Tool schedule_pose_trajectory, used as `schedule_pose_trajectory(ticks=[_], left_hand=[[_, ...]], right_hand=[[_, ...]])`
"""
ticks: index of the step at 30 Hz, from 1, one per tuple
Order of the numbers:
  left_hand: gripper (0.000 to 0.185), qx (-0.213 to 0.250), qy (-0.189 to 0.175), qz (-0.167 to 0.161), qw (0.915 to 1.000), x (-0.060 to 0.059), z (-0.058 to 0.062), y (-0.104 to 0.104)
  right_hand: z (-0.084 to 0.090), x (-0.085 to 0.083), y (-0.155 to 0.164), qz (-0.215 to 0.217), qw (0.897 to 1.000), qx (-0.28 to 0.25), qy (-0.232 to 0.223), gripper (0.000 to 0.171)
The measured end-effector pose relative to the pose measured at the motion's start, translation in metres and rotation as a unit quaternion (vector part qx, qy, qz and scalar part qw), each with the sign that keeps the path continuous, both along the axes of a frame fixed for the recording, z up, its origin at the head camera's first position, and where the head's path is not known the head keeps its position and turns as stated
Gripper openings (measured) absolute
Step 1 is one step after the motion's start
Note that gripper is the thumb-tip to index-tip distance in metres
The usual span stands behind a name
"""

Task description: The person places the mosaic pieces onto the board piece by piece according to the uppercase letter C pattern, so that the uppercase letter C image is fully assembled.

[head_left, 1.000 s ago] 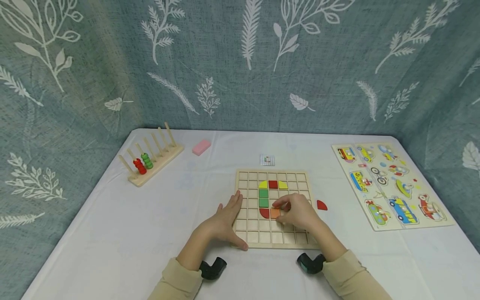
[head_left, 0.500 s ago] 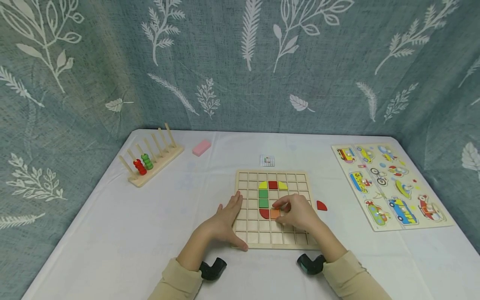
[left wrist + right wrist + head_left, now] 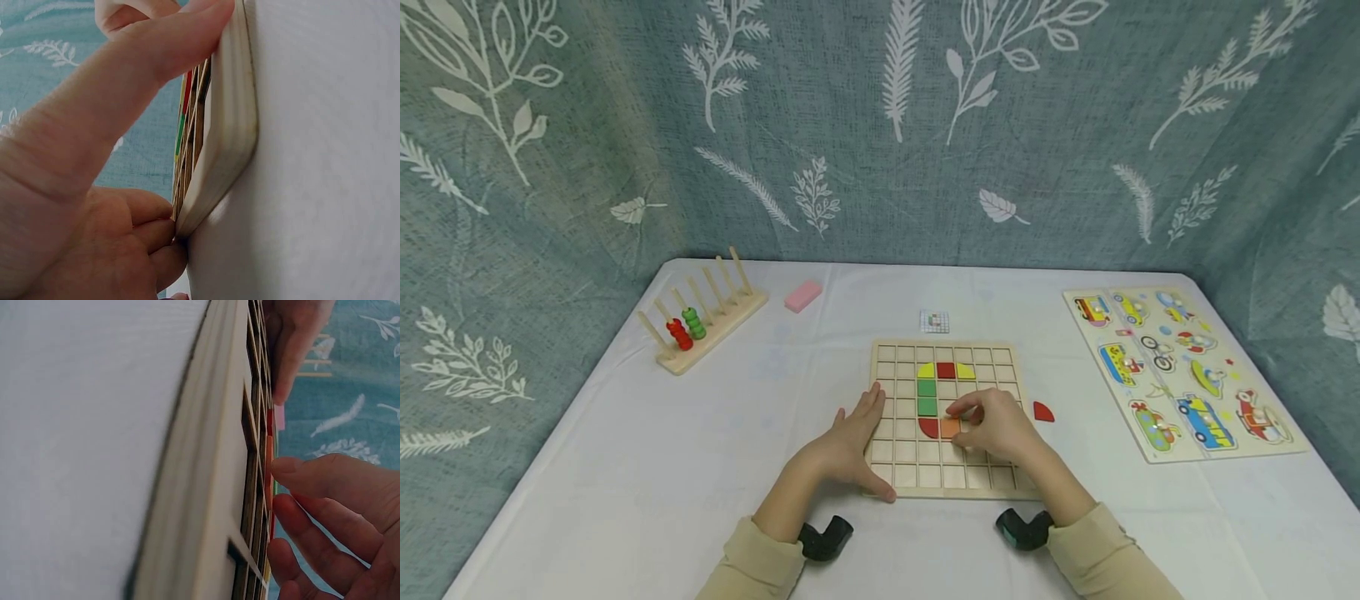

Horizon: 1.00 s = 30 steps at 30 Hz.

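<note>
A wooden grid board (image 3: 906, 475) lies flat on the white table. Set in its squares are yellow corner tiles, a red square tile (image 3: 945, 370), green square tiles (image 3: 927, 397) and a red quarter-round tile (image 3: 928, 427). Beside that one is an orange square tile (image 3: 951, 427). My right hand (image 3: 996, 423) pinches it, thumb at its near side and a finger at its far side. My left hand (image 3: 847, 444) rests spread along the board's left edge; in the left wrist view its thumb (image 3: 156, 50) lies on the board's rim. The right wrist view shows my fingertips (image 3: 289, 467) at the orange tile.
A loose red quarter-round tile (image 3: 1042, 411) lies right of the board. Behind it sits a small pattern card (image 3: 935, 321). A pink block (image 3: 803, 296) and a peg stand (image 3: 715, 333) with red and green beads are at the back left. A vehicle puzzle board (image 3: 1183, 375) lies at right.
</note>
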<state>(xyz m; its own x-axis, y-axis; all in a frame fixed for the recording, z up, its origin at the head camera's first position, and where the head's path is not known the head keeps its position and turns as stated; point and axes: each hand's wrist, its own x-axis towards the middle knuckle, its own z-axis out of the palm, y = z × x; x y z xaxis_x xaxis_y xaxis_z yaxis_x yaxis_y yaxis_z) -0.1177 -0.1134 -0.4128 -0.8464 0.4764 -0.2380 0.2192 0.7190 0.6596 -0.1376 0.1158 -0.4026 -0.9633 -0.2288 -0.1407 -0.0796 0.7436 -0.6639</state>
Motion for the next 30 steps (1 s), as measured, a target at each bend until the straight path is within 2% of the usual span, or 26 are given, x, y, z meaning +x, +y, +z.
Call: schedule_pose_trajectory(ticks=[11,18,30], left_hand=[[0.131,-0.002,-0.001,0.0,1.0,0.0,-0.001,0.0],[0.128,0.003,0.002,0.0,1.0,0.002,0.002,0.0],[0.129,0.006,-0.002,-0.001,1.0,0.001,0.002,0.0]], right_hand=[[-0.003,-0.001,0.011,-0.005,1.0,-0.002,0.013,0.026],[0.003,0.001,0.023,-0.014,1.0,-0.008,0.005,0.028],[0.004,-0.003,0.049,-0.008,1.0,-0.017,0.022,0.027]])
